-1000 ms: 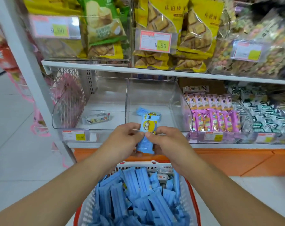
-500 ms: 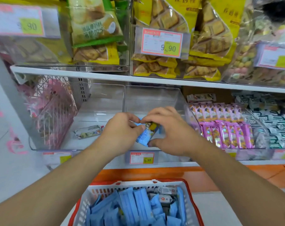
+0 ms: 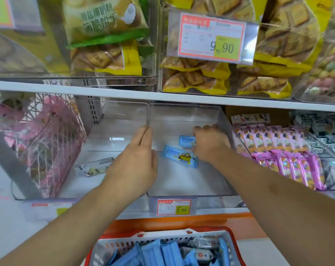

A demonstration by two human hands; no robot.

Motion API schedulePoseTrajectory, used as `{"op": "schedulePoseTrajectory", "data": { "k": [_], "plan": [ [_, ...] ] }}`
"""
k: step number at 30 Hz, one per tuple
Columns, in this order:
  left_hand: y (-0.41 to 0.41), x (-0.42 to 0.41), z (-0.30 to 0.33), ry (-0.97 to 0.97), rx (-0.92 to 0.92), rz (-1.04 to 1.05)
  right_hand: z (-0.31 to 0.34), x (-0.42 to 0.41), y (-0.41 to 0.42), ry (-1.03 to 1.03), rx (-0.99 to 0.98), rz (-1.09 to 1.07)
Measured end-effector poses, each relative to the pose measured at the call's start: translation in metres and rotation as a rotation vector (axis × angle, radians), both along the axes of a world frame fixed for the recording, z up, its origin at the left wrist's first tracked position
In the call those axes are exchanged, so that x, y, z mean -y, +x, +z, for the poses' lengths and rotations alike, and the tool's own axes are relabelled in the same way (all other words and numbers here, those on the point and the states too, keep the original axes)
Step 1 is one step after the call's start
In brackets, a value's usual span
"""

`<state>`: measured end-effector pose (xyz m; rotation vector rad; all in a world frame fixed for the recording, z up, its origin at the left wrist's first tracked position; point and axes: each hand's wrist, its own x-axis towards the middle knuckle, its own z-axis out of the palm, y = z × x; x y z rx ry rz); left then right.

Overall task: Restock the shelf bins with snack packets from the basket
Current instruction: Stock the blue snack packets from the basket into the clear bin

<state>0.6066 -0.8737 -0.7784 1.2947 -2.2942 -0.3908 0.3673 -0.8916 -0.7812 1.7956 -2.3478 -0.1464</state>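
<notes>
Both of my hands reach into the clear middle bin (image 3: 216, 189) on the lower shelf. My right hand (image 3: 209, 144) has its fingers curled round a small blue snack packet (image 3: 187, 140) near the bin's back right. A longer blue packet (image 3: 179, 156) with a yellow cartoon face lies flat on the bin floor just in front of it. My left hand (image 3: 136, 160) is empty, its fingers straight along the bin's left wall. Below, the white basket with a red rim (image 3: 212, 230) holds several blue packets (image 3: 153, 254).
The clear bin to the left holds one grey packet (image 3: 95, 167). A pink wire basket (image 3: 38, 143) stands at the far left. Pink packets (image 3: 289, 160) fill the bin on the right. The upper shelf board (image 3: 182, 96) sits close above, loaded with yellow biscuit bags (image 3: 197, 79).
Both hands have moved forward from above the basket into the middle bin and parted. The cartoon packet has left them and lies on the bin floor; my left hand is empty.
</notes>
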Motion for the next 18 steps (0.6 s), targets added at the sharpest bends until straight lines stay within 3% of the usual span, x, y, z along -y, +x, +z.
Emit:
{"op": "schedulePoseTrajectory", "data": {
  "k": [6, 10, 14, 18],
  "plan": [
    [0.001, -0.001, -0.004, -0.037, -0.002, -0.006, -0.015, 0.004, 0.004, 0.089, 0.083, -0.027],
    [0.0, -0.001, -0.004, -0.028, 0.002, -0.009, -0.019, -0.012, 0.021, -0.012, 0.185, 0.149],
    [-0.001, -0.003, -0.002, -0.016, 0.002, 0.002, -0.032, -0.02, 0.034, 0.132, 0.191, 0.267],
    [0.0, -0.004, 0.0, -0.011, -0.018, 0.01, -0.035, -0.019, 0.039, 0.097, 0.381, 0.24]
  ]
}}
